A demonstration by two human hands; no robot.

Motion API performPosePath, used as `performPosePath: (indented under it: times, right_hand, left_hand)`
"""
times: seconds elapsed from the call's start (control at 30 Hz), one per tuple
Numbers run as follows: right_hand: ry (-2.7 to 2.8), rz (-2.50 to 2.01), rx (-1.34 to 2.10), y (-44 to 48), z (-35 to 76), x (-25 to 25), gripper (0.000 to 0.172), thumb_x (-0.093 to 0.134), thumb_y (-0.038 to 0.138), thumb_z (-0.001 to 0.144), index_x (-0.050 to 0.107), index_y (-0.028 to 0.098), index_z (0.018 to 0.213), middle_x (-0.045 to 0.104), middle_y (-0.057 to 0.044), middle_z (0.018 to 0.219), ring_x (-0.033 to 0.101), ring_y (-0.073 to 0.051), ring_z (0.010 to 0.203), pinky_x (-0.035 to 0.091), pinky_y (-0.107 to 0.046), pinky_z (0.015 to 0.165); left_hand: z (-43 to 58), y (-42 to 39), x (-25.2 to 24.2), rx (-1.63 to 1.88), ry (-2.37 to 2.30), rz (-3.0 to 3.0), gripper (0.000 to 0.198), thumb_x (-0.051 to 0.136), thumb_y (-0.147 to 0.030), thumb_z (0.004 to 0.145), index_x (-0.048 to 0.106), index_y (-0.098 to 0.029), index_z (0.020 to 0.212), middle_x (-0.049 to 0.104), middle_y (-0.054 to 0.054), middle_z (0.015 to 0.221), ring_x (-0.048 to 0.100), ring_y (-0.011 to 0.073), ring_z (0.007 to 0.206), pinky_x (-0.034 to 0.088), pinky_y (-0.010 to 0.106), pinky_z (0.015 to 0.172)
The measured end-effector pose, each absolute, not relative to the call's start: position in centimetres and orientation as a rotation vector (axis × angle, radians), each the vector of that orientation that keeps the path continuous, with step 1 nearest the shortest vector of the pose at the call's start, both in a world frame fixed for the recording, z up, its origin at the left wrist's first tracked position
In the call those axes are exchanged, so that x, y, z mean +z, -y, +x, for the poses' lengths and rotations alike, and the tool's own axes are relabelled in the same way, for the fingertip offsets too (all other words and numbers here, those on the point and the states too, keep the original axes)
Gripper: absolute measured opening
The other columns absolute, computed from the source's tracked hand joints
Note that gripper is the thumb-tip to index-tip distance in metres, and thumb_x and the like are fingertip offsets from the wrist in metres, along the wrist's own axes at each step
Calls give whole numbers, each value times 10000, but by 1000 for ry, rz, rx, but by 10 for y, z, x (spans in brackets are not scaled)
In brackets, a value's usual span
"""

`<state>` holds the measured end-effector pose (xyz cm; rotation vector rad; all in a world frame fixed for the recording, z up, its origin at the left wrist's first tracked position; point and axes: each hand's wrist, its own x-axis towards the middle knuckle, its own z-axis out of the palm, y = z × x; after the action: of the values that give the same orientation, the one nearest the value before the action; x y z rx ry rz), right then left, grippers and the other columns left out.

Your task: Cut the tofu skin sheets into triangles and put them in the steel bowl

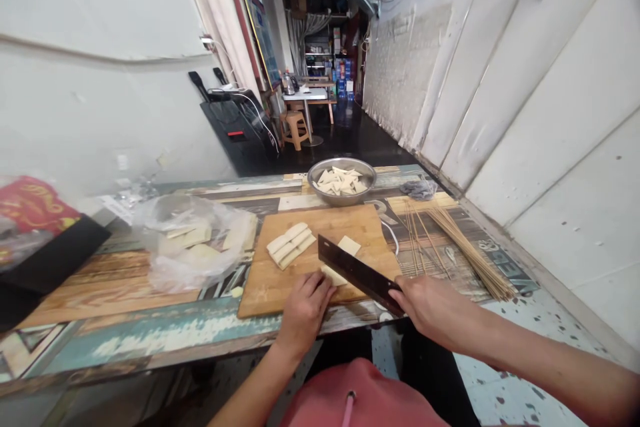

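Note:
A dark-bladed cleaver [357, 273] is gripped by its handle in my right hand [423, 307]. Its blade slants across the wooden cutting board [270, 297], beside a pale tofu slice [334, 275]. The bent fingers of my left hand [307, 303] press that slice at the front of the board. Just beyond the blade lies another flat pale piece [349, 245]. To the left on the board sits a cut stack of tofu slices [291, 245]. Behind the board, a metal bowl [342, 199] holds several pale triangular pieces.
A clear plastic bag [175, 270] with more pale slices lies left of the board. On the right are thin wooden skewers [473, 253], some bundled, some loose, and a grey cloth [419, 189]. A red package [37, 203] sits at the far left. The table's front edge runs near my lap.

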<state>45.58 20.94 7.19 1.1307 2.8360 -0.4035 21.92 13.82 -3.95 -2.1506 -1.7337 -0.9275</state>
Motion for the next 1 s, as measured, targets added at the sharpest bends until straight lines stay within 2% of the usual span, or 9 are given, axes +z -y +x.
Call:
performPosePath:
  times: [0.77,0.9,1.0]
  right_hand:
    - [-2755,1003,-271,-209,432,82,300,323,232,923,578,125,808,663,-111,696,641,-190,619,277,-260,462]
    - [-2858,1099,-381,-214,434,62,312,307,258,929,583,125,866,671,-112,745,636,-188,655,328,-249,517]
    - [-2968,1333,-548,-217,447,45,318,281,300,938,554,137,924,670,-96,771,635,-203,700,367,-258,576]
  left_hand:
    - [214,-142,-39,-944,1705,-2158,161,500,-191,862,603,-151,980,601,88,955,522,188,875,496,331,769]
    - [212,-142,-34,-893,1707,-2174,147,493,-196,865,605,-144,944,605,82,931,522,182,839,486,329,749]
    - [209,-142,-29,-809,1740,-2174,148,474,-211,873,600,-146,917,600,87,973,524,196,908,465,363,826]
